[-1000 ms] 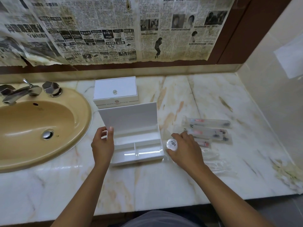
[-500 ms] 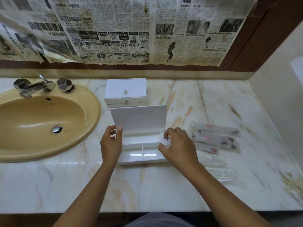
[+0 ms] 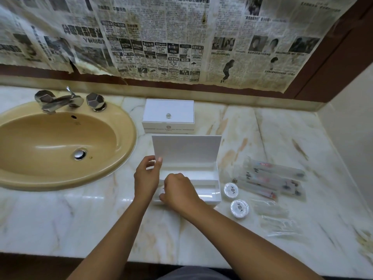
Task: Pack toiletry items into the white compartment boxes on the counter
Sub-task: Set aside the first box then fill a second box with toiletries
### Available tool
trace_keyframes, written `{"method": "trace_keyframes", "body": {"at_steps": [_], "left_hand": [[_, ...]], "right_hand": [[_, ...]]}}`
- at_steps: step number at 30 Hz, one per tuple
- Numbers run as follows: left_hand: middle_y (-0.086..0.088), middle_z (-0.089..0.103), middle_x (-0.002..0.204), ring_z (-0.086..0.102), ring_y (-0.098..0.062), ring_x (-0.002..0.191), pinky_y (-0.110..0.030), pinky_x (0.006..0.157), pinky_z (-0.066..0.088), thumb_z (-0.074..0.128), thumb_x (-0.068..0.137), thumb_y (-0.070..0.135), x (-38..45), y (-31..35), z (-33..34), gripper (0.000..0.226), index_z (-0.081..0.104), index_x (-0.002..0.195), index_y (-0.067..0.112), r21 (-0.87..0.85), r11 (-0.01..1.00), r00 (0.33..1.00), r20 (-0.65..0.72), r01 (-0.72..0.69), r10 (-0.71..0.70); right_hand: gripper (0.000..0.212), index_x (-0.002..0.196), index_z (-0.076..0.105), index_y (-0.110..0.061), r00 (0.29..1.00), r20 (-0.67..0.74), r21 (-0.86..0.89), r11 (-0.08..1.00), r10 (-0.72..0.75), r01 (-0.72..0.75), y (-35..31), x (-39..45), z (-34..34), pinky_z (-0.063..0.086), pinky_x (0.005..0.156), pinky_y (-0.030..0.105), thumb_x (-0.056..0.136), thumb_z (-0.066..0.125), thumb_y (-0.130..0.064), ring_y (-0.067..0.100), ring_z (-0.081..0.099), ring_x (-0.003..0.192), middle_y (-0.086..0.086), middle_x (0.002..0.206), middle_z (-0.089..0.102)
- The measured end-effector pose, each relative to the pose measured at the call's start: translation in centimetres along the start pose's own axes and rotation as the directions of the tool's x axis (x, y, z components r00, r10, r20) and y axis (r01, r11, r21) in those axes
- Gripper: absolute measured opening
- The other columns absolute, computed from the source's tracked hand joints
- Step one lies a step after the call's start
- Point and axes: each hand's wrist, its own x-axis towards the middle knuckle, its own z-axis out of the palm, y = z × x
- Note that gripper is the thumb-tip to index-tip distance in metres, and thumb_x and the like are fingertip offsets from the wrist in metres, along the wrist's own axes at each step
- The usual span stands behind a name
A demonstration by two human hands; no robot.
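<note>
The marble table (image 3: 252,138) carries a tan sink (image 3: 50,146) at left. The open white box (image 3: 193,178) lies long side left to right near the front edge, lid (image 3: 185,148) upright at the back. Behind it stands a closed box (image 3: 168,116). Packets (image 3: 270,178) lie right. The left hand (image 3: 147,176) pinches the lid's left edge. The right hand (image 3: 177,193), fingers curled, reaches into the front left compartment; its grip's contents cannot be told. Two round tubs (image 3: 231,190) sit just right of the box.

Right hand (image 3: 178,194) now over the open box's (image 3: 210,174) front-left compartment.
</note>
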Motion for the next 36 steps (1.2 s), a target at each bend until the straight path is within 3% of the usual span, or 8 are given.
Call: {"method": "trace_keyframes", "body": {"at_steps": [3, 12, 18, 22, 26, 31, 34, 36], "left_hand": [[0.005, 0.063, 0.106, 0.059, -0.016, 0.096, -0.027, 0.08, 0.04, 0.057, 0.092, 0.044, -0.1, 0.0, 0.1, 0.025, 0.061, 0.108, 0.024, -0.006, 1.0, 1.0, -0.001, 0.003, -0.003], [0.006, 0.063, 0.105, 0.06, -0.016, 0.096, -0.022, 0.073, 0.04, 0.057, 0.093, 0.044, -0.5, 0.0, 0.3, 0.026, 0.061, 0.109, 0.025, -0.012, 1.0, 0.999, -0.037, -0.016, 0.016], [0.005, 0.063, 0.104, 0.059, -0.015, 0.093, -0.02, 0.071, 0.039, 0.057, 0.093, 0.043, -0.6, 0.1, 0.3, 0.024, 0.061, 0.108, 0.024, -0.017, 0.999, 0.999, -0.04, -0.032, 0.031], [0.005, 0.063, 0.104, 0.059, -0.015, 0.092, -0.02, 0.07, 0.038, 0.056, 0.093, 0.043, -0.6, 0.0, 0.4, 0.027, 0.061, 0.11, 0.023, -0.006, 1.0, 0.999, -0.045, -0.03, 0.03], [0.007, 0.062, 0.102, 0.06, -0.015, 0.092, -0.015, 0.067, 0.039, 0.056, 0.093, 0.041, -0.5, 0.0, 0.3, 0.026, 0.062, 0.109, 0.022, 0.001, 0.999, 0.998, -0.045, -0.037, 0.037], [0.007, 0.062, 0.102, 0.059, -0.007, 0.086, -0.012, 0.067, 0.039, 0.056, 0.094, 0.04, -0.6, 0.1, 0.4, 0.021, 0.061, 0.106, 0.024, -0.008, 0.999, 0.998, -0.049, -0.039, 0.038], [0.006, 0.062, 0.101, 0.057, 0.0, 0.082, -0.013, 0.067, 0.04, 0.057, 0.094, 0.039, -0.8, 0.2, 0.4, 0.015, 0.059, 0.103, 0.028, -0.029, 0.999, 0.998, -0.051, -0.031, 0.029], [0.006, 0.061, 0.101, 0.057, 0.001, 0.082, -0.016, 0.067, 0.041, 0.057, 0.094, 0.038, -0.8, 0.2, 0.4, 0.014, 0.059, 0.103, 0.028, -0.033, 0.999, 0.998, -0.05, -0.029, 0.028]], "right_hand": [[0.013, 0.075, 0.052, -0.009, 0.999, 0.012, 0.021, 0.999, 0.029, -0.03, -0.3, 0.3, 0.6, 0.036, 0.064, 0.028, 0.084, 0.062, -0.009, 0.028, 0.054, 0.079, 0.01, 0.078, 0.053], [0.014, 0.081, 0.06, -0.008, 0.995, 0.099, 0.061, 0.998, 0.025, -0.032, -0.3, 0.5, 1.5, 0.039, 0.063, 0.03, 0.088, 0.049, -0.011, 0.034, 0.06, 0.089, 0.017, 0.092, 0.066], [0.033, 0.121, 0.059, -0.013, 0.967, 0.251, -0.081, 0.997, 0.029, -0.009, -0.2, 0.1, 1.8, 0.043, 0.089, 0.04, 0.098, 0.038, -0.024, 0.035, 0.047, 0.117, 0.017, 0.123, 0.052], [0.035, 0.119, 0.058, -0.01, 0.948, 0.319, -0.062, 0.998, 0.022, -0.003, -0.2, 0.4, 1.5, 0.044, 0.093, 0.042, 0.097, 0.034, -0.021, 0.034, 0.047, 0.117, 0.018, 0.121, 0.054], [0.027, 0.105, 0.066, -0.013, 0.988, 0.144, 0.084, 0.996, -0.052, 0.04, 0.2, -0.6, -0.1, 0.052, 0.082, 0.04, 0.091, 0.045, -0.023, 0.028, 0.06, 0.094, 0.011, 0.101, 0.063], [0.026, 0.113, 0.065, -0.016, 0.966, -0.252, 0.139, 0.986, -0.059, 0.097, 4.2, -2.5, -4.3, 0.043, 0.089, 0.03, 0.088, 0.057, -0.019, 0.018, 0.054, 0.106, 0.003, 0.109, 0.06], [0.025, 0.11, 0.064, -0.017, 0.923, -0.375, 0.095, 0.994, 0.092, -0.06, 8.2, -3.8, -6.0, 0.044, 0.081, 0.03, 0.086, 0.057, -0.016, 0.019, 0.055, 0.102, 0.002, 0.106, 0.058], [0.029, 0.113, 0.06, -0.019, 0.919, -0.344, 0.018, 0.98, 0.192, -0.198, 10.6, -4.4, -6.4, 0.042, 0.076, 0.028, 0.084, 0.056, -0.018, 0.02, 0.053, 0.104, 0.002, 0.11, 0.056]]}}
